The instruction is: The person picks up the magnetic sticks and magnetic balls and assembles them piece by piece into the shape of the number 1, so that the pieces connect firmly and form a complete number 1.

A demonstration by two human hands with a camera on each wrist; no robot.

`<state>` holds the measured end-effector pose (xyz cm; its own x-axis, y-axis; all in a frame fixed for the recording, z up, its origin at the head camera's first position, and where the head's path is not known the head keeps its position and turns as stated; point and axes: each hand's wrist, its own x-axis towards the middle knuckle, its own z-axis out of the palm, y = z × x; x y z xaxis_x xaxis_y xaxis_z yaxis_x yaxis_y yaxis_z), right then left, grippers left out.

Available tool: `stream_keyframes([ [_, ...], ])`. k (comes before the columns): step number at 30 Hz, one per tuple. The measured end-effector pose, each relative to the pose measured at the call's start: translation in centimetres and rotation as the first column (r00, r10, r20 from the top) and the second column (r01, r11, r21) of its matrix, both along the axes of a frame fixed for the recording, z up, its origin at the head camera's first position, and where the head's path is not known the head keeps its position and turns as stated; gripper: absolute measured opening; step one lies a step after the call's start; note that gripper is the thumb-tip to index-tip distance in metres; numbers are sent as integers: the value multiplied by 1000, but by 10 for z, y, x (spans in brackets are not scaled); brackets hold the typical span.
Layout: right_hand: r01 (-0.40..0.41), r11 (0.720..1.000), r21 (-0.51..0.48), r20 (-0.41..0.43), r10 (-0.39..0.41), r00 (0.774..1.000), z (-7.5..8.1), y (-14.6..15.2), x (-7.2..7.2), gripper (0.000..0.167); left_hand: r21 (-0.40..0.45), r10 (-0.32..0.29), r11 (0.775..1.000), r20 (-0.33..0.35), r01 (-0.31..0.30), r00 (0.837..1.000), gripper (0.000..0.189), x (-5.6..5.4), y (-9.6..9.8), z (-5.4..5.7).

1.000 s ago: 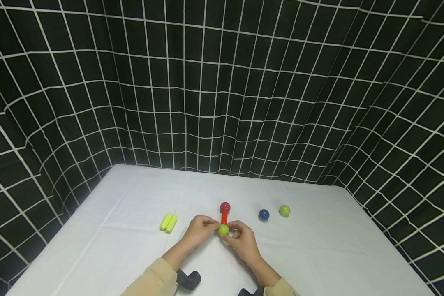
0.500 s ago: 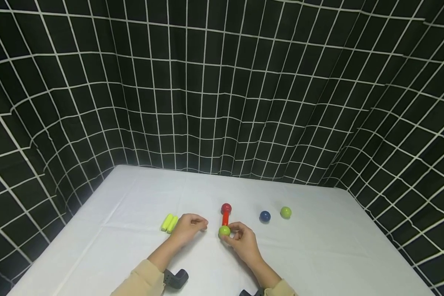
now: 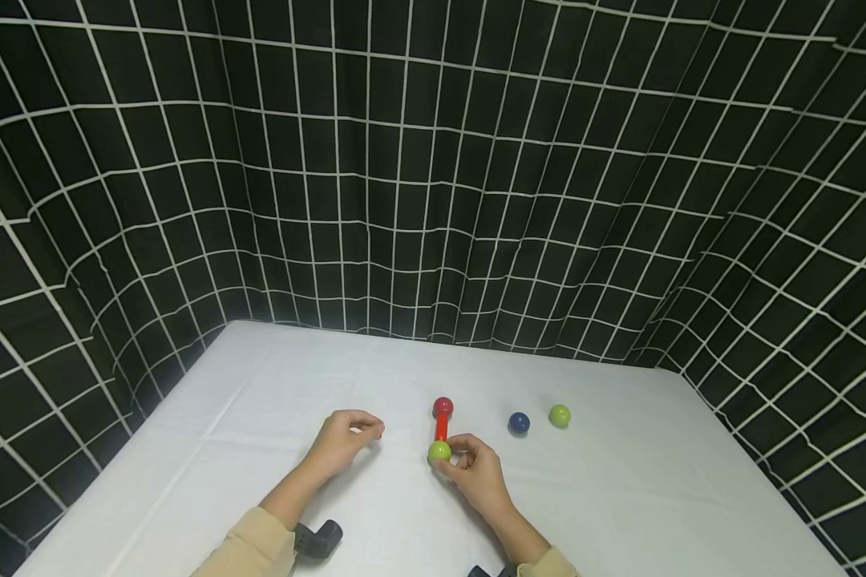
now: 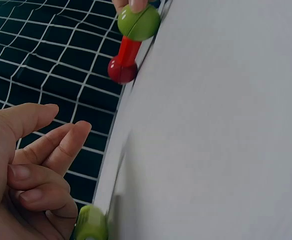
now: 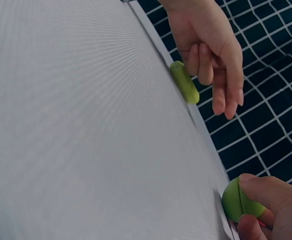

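My right hand (image 3: 479,478) pinches a green ball (image 3: 439,452) between thumb and fingers. The ball sits on the near end of a short red rod (image 3: 442,427), whose far end carries a red ball (image 3: 443,407). My left hand (image 3: 341,441) holds nothing, its thumb and index fingertip apart in the left wrist view. Beside and behind that hand lie yellow-green sticks, nearly all hidden by it in the head view; one yellow-green stick (image 5: 185,83) shows in the right wrist view.
A blue ball (image 3: 519,423) and a second green ball (image 3: 560,416) rest on the white-covered table (image 3: 621,489), right of the red rod. Black cloth with a white grid (image 3: 433,160) rises behind and at both sides. Dark devices (image 3: 320,540) are strapped to the wrists.
My left hand has let go near the joined green ball and red rod and moved left, over the yellow-green sticks. My right hand stays on the green ball.
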<state>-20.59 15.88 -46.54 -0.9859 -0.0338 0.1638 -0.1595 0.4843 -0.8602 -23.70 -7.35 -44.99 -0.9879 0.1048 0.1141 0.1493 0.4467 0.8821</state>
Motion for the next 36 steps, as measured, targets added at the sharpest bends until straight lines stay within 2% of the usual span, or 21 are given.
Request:
stream_keyframes([
  [10,1,1000,-6,-8,-1,1000,-1,0,1,37,-52,67,996,-8,-67,998,17,-3,-22,2],
  [22,1,1000,4,-9,-1,1000,-1,1,0,36,-123,83,989,-27,-86,996,23,-2,-45,1],
  [36,-11,1000,-10,-7,11,1000,0,2,1,39,-142,114,983,-28,-117,993,23,1,-52,-3],
])
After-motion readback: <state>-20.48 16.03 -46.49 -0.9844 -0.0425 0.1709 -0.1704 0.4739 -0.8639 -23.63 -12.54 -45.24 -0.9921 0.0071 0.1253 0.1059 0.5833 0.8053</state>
